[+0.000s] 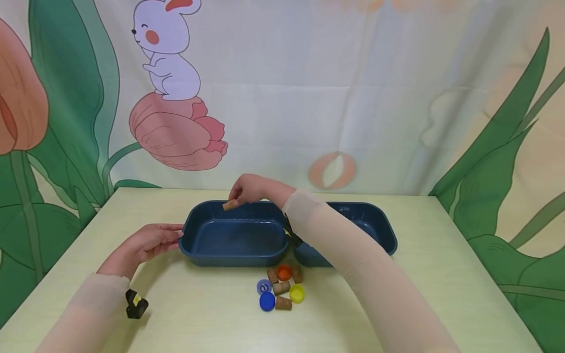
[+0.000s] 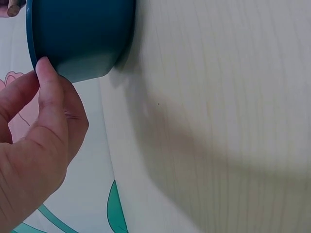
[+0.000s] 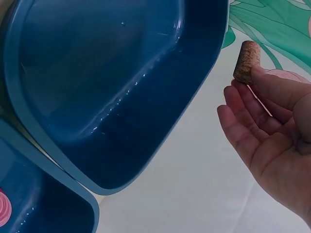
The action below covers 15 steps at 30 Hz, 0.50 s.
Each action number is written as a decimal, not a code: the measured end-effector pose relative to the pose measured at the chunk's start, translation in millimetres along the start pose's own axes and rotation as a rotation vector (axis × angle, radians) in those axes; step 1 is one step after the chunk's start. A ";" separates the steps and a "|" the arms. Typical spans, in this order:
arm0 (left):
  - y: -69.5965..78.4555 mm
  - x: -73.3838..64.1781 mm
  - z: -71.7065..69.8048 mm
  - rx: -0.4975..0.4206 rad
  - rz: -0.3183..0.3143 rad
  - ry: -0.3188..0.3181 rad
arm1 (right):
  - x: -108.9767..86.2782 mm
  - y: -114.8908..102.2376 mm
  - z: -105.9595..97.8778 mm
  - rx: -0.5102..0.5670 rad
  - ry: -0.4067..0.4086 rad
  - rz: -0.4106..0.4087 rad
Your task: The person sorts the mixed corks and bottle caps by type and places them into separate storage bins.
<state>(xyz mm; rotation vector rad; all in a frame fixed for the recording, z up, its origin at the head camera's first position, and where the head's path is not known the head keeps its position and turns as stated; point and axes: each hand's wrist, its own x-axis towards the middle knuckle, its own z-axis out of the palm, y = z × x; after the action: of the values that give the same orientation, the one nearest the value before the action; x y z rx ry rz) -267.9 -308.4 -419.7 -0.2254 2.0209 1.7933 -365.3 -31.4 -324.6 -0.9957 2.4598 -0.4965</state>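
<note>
My right hand (image 1: 250,188) pinches a cork (image 3: 247,62) between thumb and fingertips, above the far rim of the left dark blue basin (image 1: 234,261). In the right wrist view the other fingers are spread below the cork. At the basin's left end, my left hand (image 1: 152,241) holds the rim, its thumb (image 2: 47,77) and fingertips right at the edge. The inside of this basin shows only its bare blue floor. In front of the basins lie several corks (image 1: 284,303) and bottle caps: orange-red (image 1: 284,272), yellow (image 1: 297,293), blue (image 1: 267,301) and light purple (image 1: 264,286).
A second dark blue basin (image 1: 388,235) stands close on the right, partly hidden by my right forearm. Inside it, a round pink thing (image 3: 4,208) shows at the right wrist view's edge. A printed curtain (image 1: 273,122) hangs behind the pale wooden table (image 1: 198,314).
</note>
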 end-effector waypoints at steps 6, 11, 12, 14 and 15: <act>0.1 0.4 -0.6 0.003 0.002 -0.013 | 5.6 2.5 4.0 0.005 0.004 0.013; -0.1 0.5 -0.6 -0.004 0.004 -0.025 | 10.1 4.0 9.6 -0.024 0.008 0.008; -0.1 0.5 -0.7 -0.005 0.005 -0.027 | 10.9 3.9 11.0 -0.027 0.009 0.004; 0.0 0.5 -0.8 -0.006 0.005 -0.030 | 12.4 3.7 13.8 -0.036 0.011 -0.006; 0.1 0.5 -0.7 -0.007 0.006 -0.032 | 13.1 3.4 15.2 -0.032 0.012 -0.010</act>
<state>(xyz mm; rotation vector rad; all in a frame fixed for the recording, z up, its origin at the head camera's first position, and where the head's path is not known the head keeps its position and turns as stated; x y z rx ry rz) -268.5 -309.0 -419.7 -0.1918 1.9956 1.7968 -367.7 -40.9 -342.4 -1.0206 2.4812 -0.4693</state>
